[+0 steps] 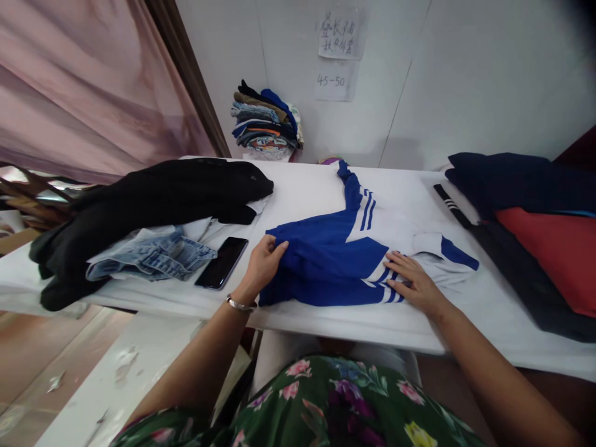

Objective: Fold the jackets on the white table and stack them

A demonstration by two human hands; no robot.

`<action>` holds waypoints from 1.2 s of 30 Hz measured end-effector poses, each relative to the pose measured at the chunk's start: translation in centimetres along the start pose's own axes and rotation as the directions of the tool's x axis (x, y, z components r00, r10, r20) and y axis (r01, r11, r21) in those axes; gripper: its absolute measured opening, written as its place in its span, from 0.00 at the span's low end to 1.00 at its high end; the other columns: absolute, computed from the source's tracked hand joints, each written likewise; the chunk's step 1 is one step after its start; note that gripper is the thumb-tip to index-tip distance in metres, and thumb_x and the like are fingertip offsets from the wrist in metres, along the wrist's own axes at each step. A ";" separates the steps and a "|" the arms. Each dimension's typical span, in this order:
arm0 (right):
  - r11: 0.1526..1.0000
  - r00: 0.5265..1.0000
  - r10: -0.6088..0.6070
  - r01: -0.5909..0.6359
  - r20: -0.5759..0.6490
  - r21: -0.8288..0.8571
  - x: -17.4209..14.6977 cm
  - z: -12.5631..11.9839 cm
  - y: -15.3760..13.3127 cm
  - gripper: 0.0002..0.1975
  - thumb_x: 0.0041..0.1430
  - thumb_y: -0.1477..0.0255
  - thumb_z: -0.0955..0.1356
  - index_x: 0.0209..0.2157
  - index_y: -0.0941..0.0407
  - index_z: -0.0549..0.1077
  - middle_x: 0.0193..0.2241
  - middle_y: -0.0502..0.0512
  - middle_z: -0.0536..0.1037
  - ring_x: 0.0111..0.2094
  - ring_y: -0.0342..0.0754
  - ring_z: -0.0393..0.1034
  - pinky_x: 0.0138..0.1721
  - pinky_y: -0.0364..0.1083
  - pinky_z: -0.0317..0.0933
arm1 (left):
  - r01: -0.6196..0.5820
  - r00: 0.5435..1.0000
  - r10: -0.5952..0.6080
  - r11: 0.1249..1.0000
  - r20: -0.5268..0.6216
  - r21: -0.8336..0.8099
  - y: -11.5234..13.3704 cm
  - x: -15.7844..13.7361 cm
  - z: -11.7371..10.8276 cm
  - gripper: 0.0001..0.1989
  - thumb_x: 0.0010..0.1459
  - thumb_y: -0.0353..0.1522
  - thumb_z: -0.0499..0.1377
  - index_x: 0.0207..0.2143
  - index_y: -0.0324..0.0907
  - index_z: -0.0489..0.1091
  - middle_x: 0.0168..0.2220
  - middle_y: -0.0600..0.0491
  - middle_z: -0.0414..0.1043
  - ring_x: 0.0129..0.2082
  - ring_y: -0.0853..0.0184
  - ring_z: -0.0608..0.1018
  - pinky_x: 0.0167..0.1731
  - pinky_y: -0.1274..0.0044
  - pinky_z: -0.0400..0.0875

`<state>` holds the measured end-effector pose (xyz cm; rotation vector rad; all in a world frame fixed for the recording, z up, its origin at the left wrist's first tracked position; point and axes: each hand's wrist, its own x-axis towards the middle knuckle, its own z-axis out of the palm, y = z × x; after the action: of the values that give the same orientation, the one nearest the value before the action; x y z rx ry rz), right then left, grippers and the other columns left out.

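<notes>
A blue and white jacket with striped bands lies spread on the white-covered table, its collar end to the right and one sleeve stretching toward the wall. At the hem end, my left hand pinches the blue cloth between thumb and fingers. My right hand rests on the striped part near the front edge, palm down with fingers spread. The sleeve on the near side cannot be made out clearly.
Left of the jacket are a phone, light blue denim and a black garment. Folded clothes, one red and one navy, lie at the right. A clothes stack stands by the wall below paper signs.
</notes>
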<state>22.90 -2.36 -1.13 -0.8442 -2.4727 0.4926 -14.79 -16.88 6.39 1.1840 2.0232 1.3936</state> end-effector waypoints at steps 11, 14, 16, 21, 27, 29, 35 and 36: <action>0.998 0.998 0.052 -0.053 0.038 0.020 0.2 0.0 0.0 0.20 0.67 0.59 0.62 0.54 0.48 0.75 0.62 0.55 0.68 0.66 0.59 0.56 0.66 0.66 0.47 | 0.032 0.990 -0.117 0.709 0.073 0.705 -1.9 -1.5 -1.8 0.17 0.60 0.45 0.55 0.43 0.42 0.71 0.32 0.49 0.77 0.33 0.58 0.79 0.32 0.73 0.68; 0.998 0.998 0.063 -0.063 0.028 0.008 0.4 0.2 0.0 0.20 0.67 0.59 0.61 0.53 0.49 0.76 0.61 0.56 0.68 0.65 0.59 0.57 0.65 0.66 0.48 | -0.046 0.999 0.013 0.640 0.049 0.767 -2.1 -2.0 -1.9 0.20 0.63 0.44 0.53 0.48 0.41 0.70 0.38 0.45 0.78 0.39 0.55 0.79 0.37 0.69 0.71; 0.999 0.999 0.052 -0.052 0.006 -0.001 0.4 0.2 -0.1 0.21 0.67 0.59 0.61 0.53 0.50 0.76 0.62 0.57 0.68 0.66 0.59 0.56 0.65 0.66 0.49 | -0.204 0.973 0.221 0.656 0.074 0.727 -1.8 -2.2 -1.8 0.18 0.63 0.42 0.54 0.48 0.39 0.70 0.44 0.43 0.77 0.45 0.55 0.78 0.45 0.67 0.72; 0.998 0.999 0.031 -0.032 -0.025 -0.056 0.0 -0.4 -0.7 0.22 0.67 0.59 0.62 0.57 0.49 0.72 0.63 0.57 0.65 0.67 0.59 0.53 0.65 0.67 0.47 | -0.638 0.762 0.584 0.601 0.280 0.481 -1.7 -3.3 -1.5 0.16 0.63 0.42 0.57 0.46 0.42 0.72 0.48 0.45 0.76 0.50 0.58 0.76 0.53 0.65 0.69; 0.993 0.997 0.021 -0.012 0.073 -0.119 -2.1 -1.1 -0.6 0.27 0.64 0.56 0.65 0.62 0.48 0.67 0.66 0.58 0.61 0.68 0.60 0.50 0.66 0.68 0.43 | -0.630 0.776 0.490 0.591 0.397 0.503 -4.1 -5.8 -3.1 0.37 0.54 0.41 0.64 0.64 0.43 0.59 0.67 0.40 0.56 0.68 0.48 0.57 0.63 0.53 0.57; 0.990 0.993 0.020 -0.003 0.117 -0.137 -2.7 -1.4 -0.3 0.29 0.63 0.55 0.66 0.64 0.46 0.64 0.67 0.58 0.59 0.69 0.60 0.48 0.66 0.69 0.41 | -0.573 0.819 0.411 0.625 0.400 0.531 -4.9 -6.7 -3.4 0.38 0.56 0.37 0.62 0.66 0.43 0.54 0.70 0.40 0.50 0.69 0.50 0.54 0.64 0.55 0.58; 0.987 0.985 0.016 0.012 0.172 -0.159 -3.6 -1.9 0.3 0.34 0.61 0.57 0.67 0.67 0.44 0.57 0.69 0.56 0.53 0.69 0.60 0.46 0.67 0.69 0.38 | -0.456 0.883 0.237 0.638 0.406 0.621 -4.9 -6.8 -3.1 0.36 0.52 0.26 0.54 0.65 0.39 0.58 0.68 0.42 0.54 0.66 0.55 0.62 0.64 0.61 0.60; 0.988 0.985 0.016 0.012 0.174 -0.157 -3.7 -1.9 0.4 0.34 0.61 0.58 0.67 0.67 0.44 0.57 0.69 0.55 0.53 0.69 0.60 0.46 0.66 0.69 0.39 | -0.456 0.883 0.230 0.624 0.408 0.635 -4.6 -6.6 -3.2 0.36 0.51 0.24 0.53 0.65 0.40 0.60 0.68 0.44 0.56 0.66 0.55 0.63 0.64 0.61 0.60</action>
<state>26.73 -4.04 -0.92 -0.8989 -2.7016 0.3905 -15.38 -24.68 2.71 2.0705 2.2486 0.4350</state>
